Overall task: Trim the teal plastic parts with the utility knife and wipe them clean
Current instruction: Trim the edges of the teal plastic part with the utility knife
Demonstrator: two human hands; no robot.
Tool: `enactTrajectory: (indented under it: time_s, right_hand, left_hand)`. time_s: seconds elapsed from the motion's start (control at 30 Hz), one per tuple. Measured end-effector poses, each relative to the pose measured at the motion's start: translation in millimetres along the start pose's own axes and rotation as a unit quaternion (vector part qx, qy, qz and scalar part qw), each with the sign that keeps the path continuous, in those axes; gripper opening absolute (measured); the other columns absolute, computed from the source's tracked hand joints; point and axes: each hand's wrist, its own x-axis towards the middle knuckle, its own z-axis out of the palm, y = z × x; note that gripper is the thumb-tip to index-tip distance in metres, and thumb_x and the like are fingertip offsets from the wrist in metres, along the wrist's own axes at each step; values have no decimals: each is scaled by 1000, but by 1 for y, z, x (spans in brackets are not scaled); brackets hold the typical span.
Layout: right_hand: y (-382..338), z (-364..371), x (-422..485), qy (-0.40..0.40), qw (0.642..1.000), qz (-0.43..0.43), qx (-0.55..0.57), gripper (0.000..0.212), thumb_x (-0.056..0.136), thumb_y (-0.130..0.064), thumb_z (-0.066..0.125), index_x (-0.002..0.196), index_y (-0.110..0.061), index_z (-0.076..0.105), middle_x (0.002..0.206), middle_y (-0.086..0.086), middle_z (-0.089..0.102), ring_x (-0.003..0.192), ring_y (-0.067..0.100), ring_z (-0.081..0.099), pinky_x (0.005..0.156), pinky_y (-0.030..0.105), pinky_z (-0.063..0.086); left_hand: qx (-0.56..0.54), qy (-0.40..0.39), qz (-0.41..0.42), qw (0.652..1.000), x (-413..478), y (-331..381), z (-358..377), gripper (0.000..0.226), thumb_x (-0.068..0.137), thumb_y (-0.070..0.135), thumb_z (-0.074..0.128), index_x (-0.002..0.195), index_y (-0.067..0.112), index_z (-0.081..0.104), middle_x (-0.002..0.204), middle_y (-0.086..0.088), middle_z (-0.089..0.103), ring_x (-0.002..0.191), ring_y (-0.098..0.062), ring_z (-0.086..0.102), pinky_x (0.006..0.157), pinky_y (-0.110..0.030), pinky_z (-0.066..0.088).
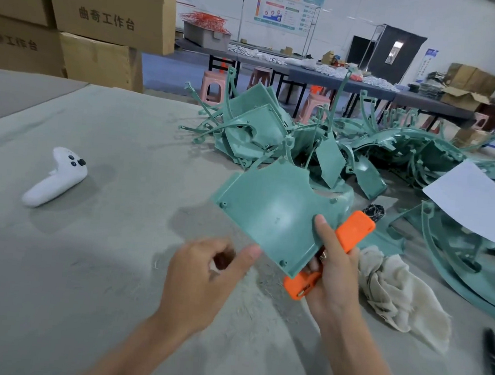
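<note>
The right hand (333,274) grips both a flat, curved teal plastic panel (277,211) and an orange plastic utility knife (329,254) at once: the thumb presses on the panel's upper face while the other fingers wrap the knife handle beneath its lower right edge. The left hand (202,269) is just beside the panel's near corner, thumb tip touching or almost touching the edge, fingers loosely curled and holding nothing. The panel is held up above the grey cloth-covered worktop (97,263).

Whether the blade is out cannot be seen, as the panel hides the middle of the knife. If it is, the risk is plain: the left thumb sits near the knife's line, and a slip while passing the part between hands could cut it. Holding two things in one hand also weakens the grip, so the panel could twist loose and drop.

A crumpled beige wiping rag (396,292) lies just right of the right hand, ready for cleaning. Behind, a heap of untrimmed teal plastic parts (320,143) is tangled, partly under a white paper sheet (474,203).

The brown cardboard boxes (106,7) at left read "曲奇工作台". A white handheld controller (57,176) lies on the worktop, well apart.
</note>
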Motion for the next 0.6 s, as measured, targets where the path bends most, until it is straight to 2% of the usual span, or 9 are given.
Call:
enactTrajectory:
  time_s: [0.1,0.17,0.2,0.27,0.33,0.37,0.47,0.53,0.6]
  right_hand:
    - [1,2,-1,-17,1000,-1,-19,24,72,-30,72,68,-13,55,44,-1,37,33,7,31,35,18,32]
    - [4,4,-2,-22,998,3,-53,25,74,-31,74,64,-15,57,47,4,42,36,12,38,39,20,37]
    - [5,6,-2,-19,998,1,-62,24,78,-28,74,66,-14,59,52,9,49,42,19,47,45,23,43]
    - [3,7,-1,10,999,-8,-48,15,89,-17,69,76,-11,64,74,16,68,65,30,67,59,31,55]
    - [-3,6,4,49,998,-26,-30,12,93,-13,65,81,-10,63,84,9,74,77,25,73,65,32,58]
    - [-5,4,6,61,997,-36,-28,15,94,-14,64,79,-11,62,83,6,74,77,22,72,65,32,58]
    - [-8,4,4,68,997,-36,-23,23,95,-15,63,72,-16,65,77,1,73,72,18,71,63,29,59]
    - [-6,9,1,39,999,-19,-3,21,95,-15,62,75,-16,68,81,3,75,75,18,72,62,29,59]
    - [0,15,-3,0,1000,-6,-7,20,95,-16,61,78,-18,73,89,8,76,80,23,73,65,34,60]
  left_hand:
    - [-206,-159,-126,957,0,5,4,53,68,65,61,72,12,67,64,-6,67,57,-11,56,56,-21,44]
    - [-243,-139,-146,949,1,7,6,47,68,60,64,64,13,64,58,-3,64,53,-10,54,52,-18,41]
    - [-214,-96,-112,966,-1,5,5,50,69,62,64,56,14,59,52,1,57,48,-8,49,49,-18,38]
    - [-46,-18,61,997,-5,-5,5,58,77,66,62,51,17,46,46,6,44,43,-6,39,45,-21,32]
    - [129,13,200,971,-12,-13,8,52,83,59,63,55,19,46,47,9,41,44,-6,39,48,-19,33]
    - [148,10,203,968,-14,-14,12,48,82,57,64,56,19,49,48,10,43,45,-6,41,49,-16,34]
    - [-39,-74,-64,994,-9,4,16,47,64,70,69,71,24,66,58,7,62,49,-4,53,49,-16,41]
    - [-248,-145,-195,938,-3,6,16,47,59,63,75,86,25,70,70,-2,69,55,-16,59,49,-23,45]
    - [-402,-159,-228,872,0,5,11,32,69,45,76,86,18,71,75,-11,68,57,-20,59,49,-27,46]
